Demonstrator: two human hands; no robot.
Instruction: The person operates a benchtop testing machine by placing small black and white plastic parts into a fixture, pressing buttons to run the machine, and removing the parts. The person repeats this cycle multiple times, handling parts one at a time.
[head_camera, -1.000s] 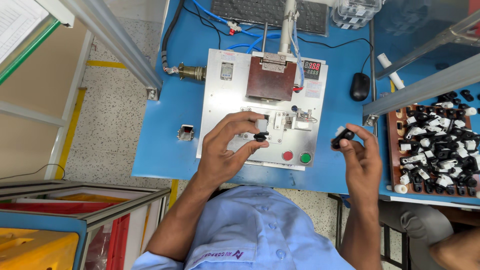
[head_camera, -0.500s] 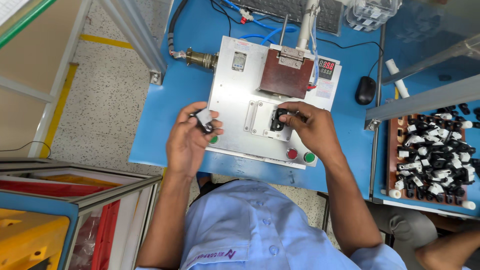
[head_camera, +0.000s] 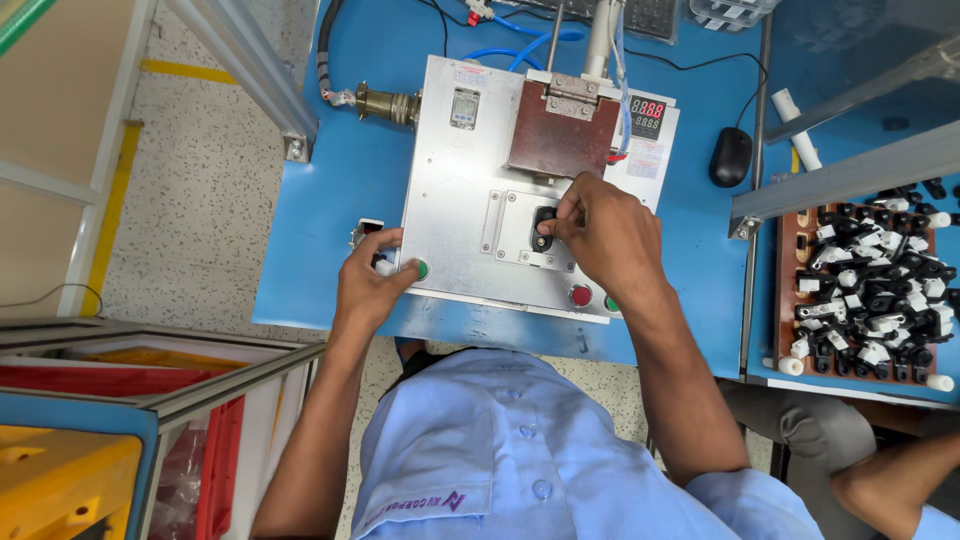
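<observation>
My left hand (head_camera: 368, 287) rests at the 9 o'clock edge of the metal fixture plate (head_camera: 455, 200), fingers curled loosely, fingertips around a small black-and-white part (head_camera: 381, 263) at the plate's left rim; I cannot tell whether I grip that part or merely touch it. The green button (head_camera: 421, 269) sits just beside my left thumb, at 3 o'clock from the hand. For a clean step I judge this hand should stay off the green button until the right hand is clear. At the centre of the plate, the small black component (head_camera: 545, 224) sits in the recessed nest (head_camera: 520, 228), directly at 6 o'clock from the hinged brown press block (head_camera: 559, 130). My right hand (head_camera: 605, 237) lies at 3 o'clock from the nest, thumb and forefinger pinched on the component, the other fingers folded. I would press the component straight down and square, checking that it sits flush and not tilted, as I judge a cocked part may jam under the block. The red button (head_camera: 581, 296) shows at 6 o'clock from my right hand, touching nothing; a second green button (head_camera: 610, 304) is mostly hidden under my wrist. Well apart at 3 o'clock, the tray of black and white parts (head_camera: 870, 290) stands on the blue table (head_camera: 340, 180).
</observation>
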